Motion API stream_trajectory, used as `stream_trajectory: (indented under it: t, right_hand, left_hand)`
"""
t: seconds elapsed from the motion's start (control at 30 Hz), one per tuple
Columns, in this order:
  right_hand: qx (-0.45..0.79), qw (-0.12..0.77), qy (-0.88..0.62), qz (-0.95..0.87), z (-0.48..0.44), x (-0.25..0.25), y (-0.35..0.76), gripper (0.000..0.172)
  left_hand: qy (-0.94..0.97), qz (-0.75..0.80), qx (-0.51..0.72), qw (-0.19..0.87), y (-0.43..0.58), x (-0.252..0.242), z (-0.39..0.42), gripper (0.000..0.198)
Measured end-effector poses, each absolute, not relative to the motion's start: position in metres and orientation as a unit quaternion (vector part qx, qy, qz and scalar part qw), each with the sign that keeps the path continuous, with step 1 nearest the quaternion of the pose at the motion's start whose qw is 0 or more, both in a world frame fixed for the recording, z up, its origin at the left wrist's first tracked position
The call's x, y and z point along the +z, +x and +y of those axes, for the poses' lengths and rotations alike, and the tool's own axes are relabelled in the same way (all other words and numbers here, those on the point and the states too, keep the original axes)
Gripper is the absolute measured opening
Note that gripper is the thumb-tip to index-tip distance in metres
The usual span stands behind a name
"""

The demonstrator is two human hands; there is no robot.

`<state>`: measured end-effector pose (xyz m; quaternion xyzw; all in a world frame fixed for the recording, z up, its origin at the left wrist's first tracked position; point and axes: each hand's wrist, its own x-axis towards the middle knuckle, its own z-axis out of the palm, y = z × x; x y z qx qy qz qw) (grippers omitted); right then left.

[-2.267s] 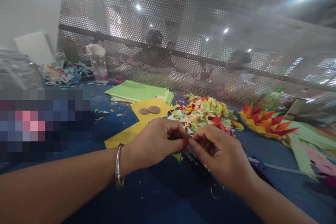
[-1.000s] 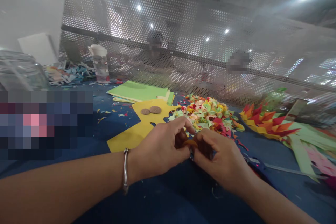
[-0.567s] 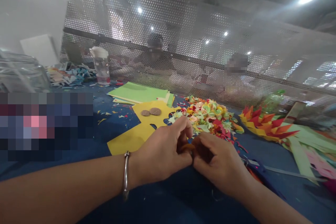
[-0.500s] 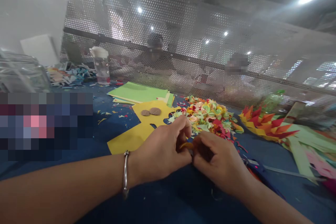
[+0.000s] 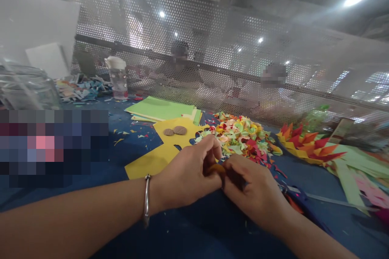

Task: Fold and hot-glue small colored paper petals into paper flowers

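Observation:
Between the fingertips of both hands is a small yellow-orange paper piece [image 5: 216, 168], mostly hidden by the fingers. My left hand [image 5: 190, 172], a silver bangle on its wrist, is closed on the piece's left side. My right hand [image 5: 252, 184] pinches its right end, and the fingertips of the two hands meet. Behind my left hand lie yellow sheets [image 5: 152, 160] with cut-out edges, and two brown ovals [image 5: 180, 130] rest on them. A heap of small colourful paper pieces [image 5: 243, 131] sits just beyond my hands.
Green sheets [image 5: 161, 107] are stacked farther back. A lidded bottle [image 5: 118, 79], a glass jar [image 5: 28, 87] and paper scraps [image 5: 83, 87] stand or lie at left. To the right are a red-orange paper flower [image 5: 308, 145] and pale green strips. People show behind a perforated screen [image 5: 209, 48].
The fingers have shifted slightly around the yellow-orange piece, which now looks darker and more curved. The view has moved a little. Both hands keep their grip.

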<state>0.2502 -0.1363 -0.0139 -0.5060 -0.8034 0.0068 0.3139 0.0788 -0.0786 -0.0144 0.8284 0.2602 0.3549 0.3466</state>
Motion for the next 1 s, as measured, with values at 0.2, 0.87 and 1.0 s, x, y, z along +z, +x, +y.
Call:
stream_trajectory:
  t: [0.2, 0.87, 1.0]
  right_hand:
    - [0.008, 0.308, -0.517, -0.798, -0.137, -0.014, 0.25, 0.018]
    - [0.047, 0.282, -0.543, -0.79, -0.135, -0.014, 0.253, 0.018]
    - [0.044, 0.273, -0.54, -0.795, -0.134, -0.014, 0.254, 0.021]
  left_hand:
    - [0.833, 0.279, 0.339, 0.336, 0.078, -0.011, -0.08, 0.022]
    - [0.823, 0.268, 0.302, 0.4, 0.077, -0.012, -0.073, 0.013]
    - [0.821, 0.28, 0.285, 0.409, 0.079, -0.013, -0.07, 0.009]
